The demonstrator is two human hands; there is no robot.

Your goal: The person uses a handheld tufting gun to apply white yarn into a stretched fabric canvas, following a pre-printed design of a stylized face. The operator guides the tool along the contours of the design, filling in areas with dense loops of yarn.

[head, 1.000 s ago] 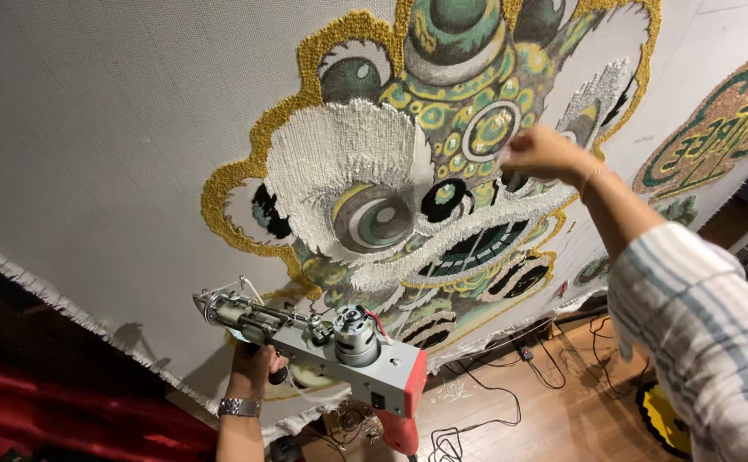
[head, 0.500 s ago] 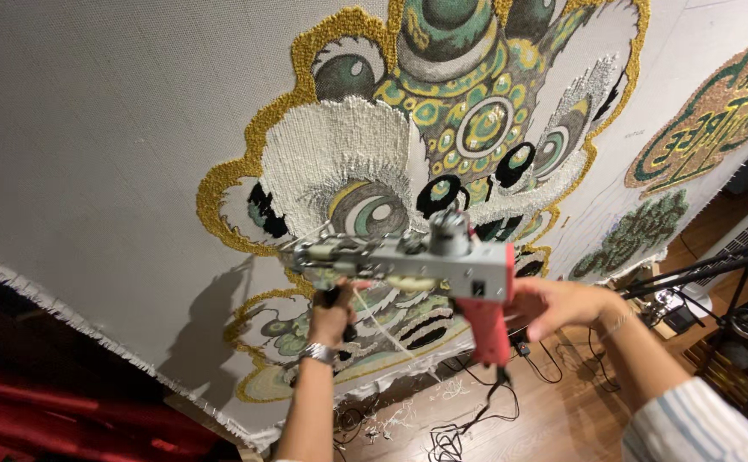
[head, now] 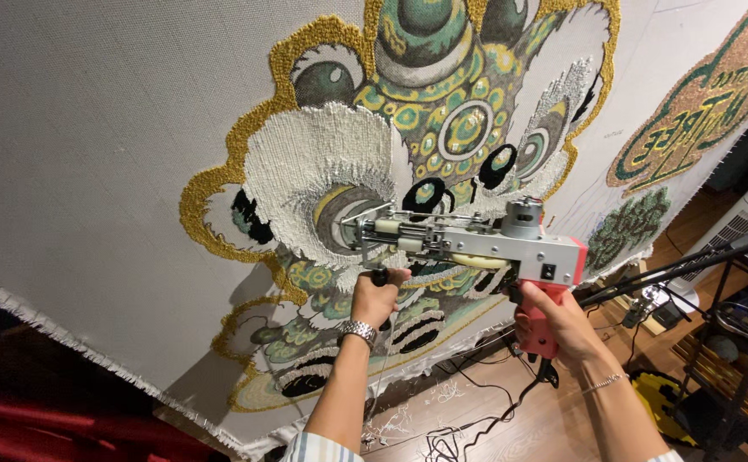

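our left hand [head: 376,297] has its fingers curled shut around the small black front handle [head: 380,276] under the tufting gun [head: 477,242], a metal watch [head: 359,330] on that wrist. our right hand [head: 554,321] is wrapped tight on the pink pistol grip [head: 535,329] at the rear of the gun, index finger up near the trigger, though we cannot tell whether it presses. a second ago only the left hand carried the gun low, while the right hand rested high on the cloth; half a second ago the right hand was reaching for the grip. now both hands have it, and the gun has come up level, its needle end [head: 355,224] pointing at the white looped patch [head: 323,171] of the lion-head design, close to the cloth; whether it touches we cannot tell. we judge that the gun is now braced for stitching. behind the gun stretches the grey backing cloth [head: 92,128], with gold outline [head: 220,184] left of the gun and green eyes above it. right of the gun, a round gold-and-green emblem [head: 699,111]. below the gun, a black power cord [head: 494,419] trails onto the wooden floor [head: 554,428], and to the gun's lower right stands a dark rack [head: 733,342].
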